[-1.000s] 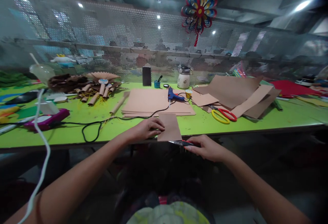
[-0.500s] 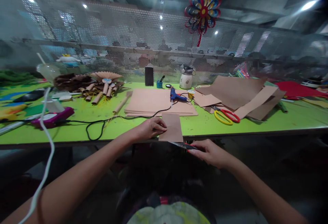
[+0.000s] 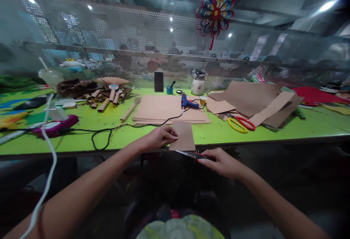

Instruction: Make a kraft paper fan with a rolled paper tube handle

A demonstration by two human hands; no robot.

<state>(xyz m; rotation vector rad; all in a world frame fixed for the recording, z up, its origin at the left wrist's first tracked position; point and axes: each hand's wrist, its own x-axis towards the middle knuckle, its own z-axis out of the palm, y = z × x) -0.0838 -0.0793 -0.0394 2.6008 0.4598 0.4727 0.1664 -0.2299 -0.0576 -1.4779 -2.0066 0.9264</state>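
My left hand (image 3: 160,137) pinches the left edge of a small brown paper piece (image 3: 184,135) at the near edge of the green table (image 3: 109,137). My right hand (image 3: 221,161) is closed round the handles of a pair of scissors (image 3: 193,154). The blades lie along the bottom edge of the paper piece, pointing left. Both hands sit just in front of the table edge.
A stack of brown paper sheets (image 3: 164,109) lies beyond, with a blue glue gun (image 3: 187,102) and its black cord (image 3: 109,133). Yellow-and-red scissors (image 3: 240,123) rest by loose brown sheets (image 3: 254,100). Rolled paper tubes (image 3: 105,98), a purple device (image 3: 56,126) and a white cable (image 3: 46,147) sit at left.
The scissors in my right hand have slid slightly leftward along the bottom edge of the paper. My left hand keeps its hold on the paper.
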